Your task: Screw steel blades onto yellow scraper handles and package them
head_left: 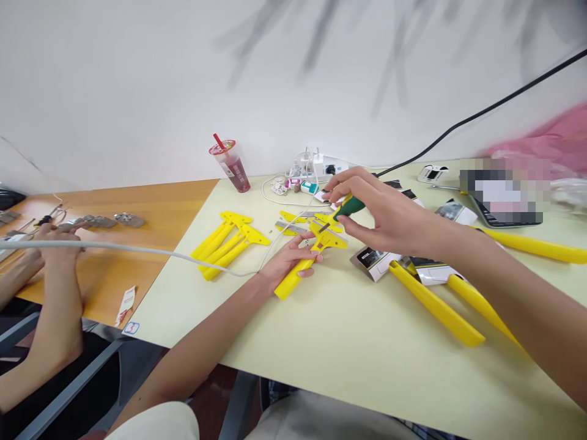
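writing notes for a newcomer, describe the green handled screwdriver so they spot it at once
Find the pale yellow table with yellow T-shaped plastic pieces spread across it. Near its middle, the right hand grips a screwdriver over the T-shaped piece held in the left hand. It alone has a green handle, its tip at that piece.

Glossy yellow plastic scraper handles (224,260), smooth green plastic screwdriver grip (349,208), dull metal blades (288,228), matt cream tabletop (367,330)
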